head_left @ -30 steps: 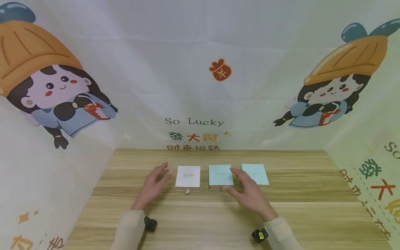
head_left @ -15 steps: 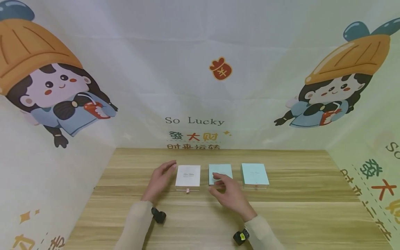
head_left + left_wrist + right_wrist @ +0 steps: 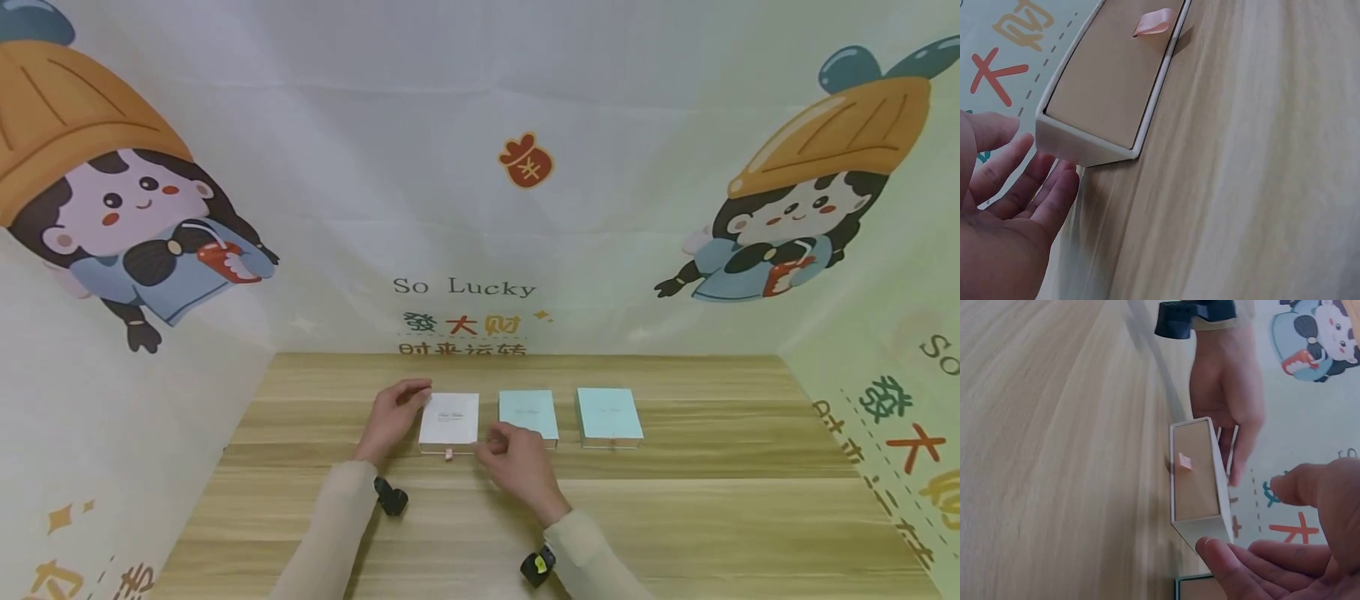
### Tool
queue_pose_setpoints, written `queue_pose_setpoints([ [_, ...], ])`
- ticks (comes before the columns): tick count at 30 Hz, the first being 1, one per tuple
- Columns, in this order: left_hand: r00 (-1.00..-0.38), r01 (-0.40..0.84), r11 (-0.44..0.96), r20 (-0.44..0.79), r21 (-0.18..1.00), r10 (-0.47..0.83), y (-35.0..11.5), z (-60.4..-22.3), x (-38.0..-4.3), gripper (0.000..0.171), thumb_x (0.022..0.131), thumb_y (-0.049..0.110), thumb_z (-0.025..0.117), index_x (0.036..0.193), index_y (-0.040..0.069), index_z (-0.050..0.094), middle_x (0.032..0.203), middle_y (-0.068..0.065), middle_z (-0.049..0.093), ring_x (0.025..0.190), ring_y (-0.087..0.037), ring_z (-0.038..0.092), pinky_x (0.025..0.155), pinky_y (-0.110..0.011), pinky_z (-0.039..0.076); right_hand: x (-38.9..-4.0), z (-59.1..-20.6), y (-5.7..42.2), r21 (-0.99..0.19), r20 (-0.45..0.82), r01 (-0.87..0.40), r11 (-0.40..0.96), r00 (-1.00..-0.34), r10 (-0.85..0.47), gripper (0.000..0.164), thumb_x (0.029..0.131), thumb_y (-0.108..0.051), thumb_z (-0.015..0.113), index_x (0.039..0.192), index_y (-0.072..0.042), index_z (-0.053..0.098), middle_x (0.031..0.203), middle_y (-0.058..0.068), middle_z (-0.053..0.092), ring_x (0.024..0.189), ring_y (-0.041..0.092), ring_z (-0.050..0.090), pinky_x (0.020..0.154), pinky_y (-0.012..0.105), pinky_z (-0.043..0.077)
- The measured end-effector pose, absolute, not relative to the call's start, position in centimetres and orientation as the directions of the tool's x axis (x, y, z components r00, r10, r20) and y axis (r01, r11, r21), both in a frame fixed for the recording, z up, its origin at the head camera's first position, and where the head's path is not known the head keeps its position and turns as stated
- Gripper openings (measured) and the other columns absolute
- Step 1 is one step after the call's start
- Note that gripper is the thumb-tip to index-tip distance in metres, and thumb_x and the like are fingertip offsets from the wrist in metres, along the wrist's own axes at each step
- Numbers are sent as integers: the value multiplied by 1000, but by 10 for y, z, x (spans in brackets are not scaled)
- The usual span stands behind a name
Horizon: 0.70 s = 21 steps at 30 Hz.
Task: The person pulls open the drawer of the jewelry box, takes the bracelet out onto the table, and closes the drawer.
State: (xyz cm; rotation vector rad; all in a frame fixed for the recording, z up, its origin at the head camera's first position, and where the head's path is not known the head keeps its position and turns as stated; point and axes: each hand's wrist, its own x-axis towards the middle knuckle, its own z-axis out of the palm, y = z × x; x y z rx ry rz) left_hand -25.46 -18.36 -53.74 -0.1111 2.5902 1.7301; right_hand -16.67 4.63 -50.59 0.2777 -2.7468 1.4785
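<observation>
A white drawer box [image 3: 450,417] with a pink ribbon tab [image 3: 1155,22] on its tan front lies flat on the wooden table. Along its left side is my left hand [image 3: 392,417], fingers relaxed and fingertips beside the box's end wall; whether they touch cannot be told. My right hand [image 3: 521,467] is at the box's right front corner. The right wrist view shows its loosely bent fingers [image 3: 1216,553] against or very near the side wall, thumb raised apart. Just behind the right hand sits a pale teal box [image 3: 528,407], partly covered by it.
Another teal box [image 3: 609,412] lies farther right in the same row. A printed white cloth [image 3: 465,225] rises behind the table's back edge and along both sides. Bare wood [image 3: 712,500] shows in front and at the right.
My right hand has moved left, from between the two teal boxes to the white box's right corner. My left hand has come in closer to its left side. The boxes stay in place.
</observation>
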Motion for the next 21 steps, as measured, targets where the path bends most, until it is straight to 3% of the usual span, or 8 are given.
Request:
queue_pose_setpoints([
  [7,-995,-82,390,-57,917,-77,-182,-541,-257,27,103,17,62,127,9,70,133,-12,68,123,-28,61,106,-45,50,-173,-513,32,-758,112,-149,635,-989,-98,25,93,-24,73,99,1,75,91,14,77,81,19,74,71,36,61],
  [10,-996,-79,396,-54,915,-76,-180,-542,-256,26,102,16,62,125,8,71,132,-14,68,123,-29,62,106,-46,51,-174,-517,28,-734,119,-151,663,-988,-93,25,93,-23,73,82,-1,70,74,10,73,63,12,61,56,28,50],
  [14,-996,-67,411,-38,909,-78,-179,-544,-254,24,102,16,63,122,7,73,131,-14,69,122,-29,63,104,-46,52,-176,-521,24,-712,160,-171,682,-984,-79,37,91,-20,74,63,-10,52,60,2,64,54,8,41,49,21,33],
  [18,-996,-62,416,-30,907,-82,-178,-545,-255,23,101,16,64,120,8,74,130,-13,70,120,-28,64,103,-46,52,-179,-524,20,-689,208,-188,700,-976,-58,39,90,-18,75,60,-13,51,58,-2,61,53,6,38,48,19,29],
  [21,-996,-69,415,-35,907,-87,-178,-546,-255,22,101,16,64,120,9,74,129,-12,70,121,-28,63,104,-46,52,-179,-525,19,-689,226,-187,700,-973,-38,27,90,-18,77,67,-11,65,62,-1,67,55,5,44,50,19,35],
])
